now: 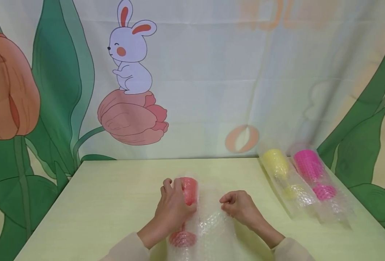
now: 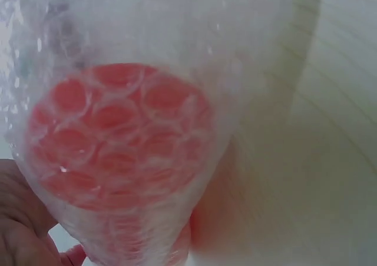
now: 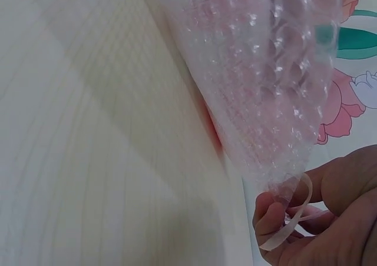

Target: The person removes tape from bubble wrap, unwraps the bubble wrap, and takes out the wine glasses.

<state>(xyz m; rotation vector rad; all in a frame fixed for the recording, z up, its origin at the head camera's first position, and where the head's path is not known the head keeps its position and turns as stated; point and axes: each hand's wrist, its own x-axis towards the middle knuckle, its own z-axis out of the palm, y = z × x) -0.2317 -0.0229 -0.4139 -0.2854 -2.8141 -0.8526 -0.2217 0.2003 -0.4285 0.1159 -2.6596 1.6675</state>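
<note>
The left grip (image 1: 170,207) curls round the red stemmed cup (image 1: 190,190) on the pale-yellow tabletop (image 1: 114,195) while the right grip (image 1: 242,208) pinches the clear plastic bubble wrap (image 1: 214,226), where uneven pulling could roll the cup.

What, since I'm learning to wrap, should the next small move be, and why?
Probably fold the loose bubble wrap leftward over the red goblet: the right hand pinches the wrap's edge, the left hand grips the goblet, and loose wrap extends beside it.
</note>
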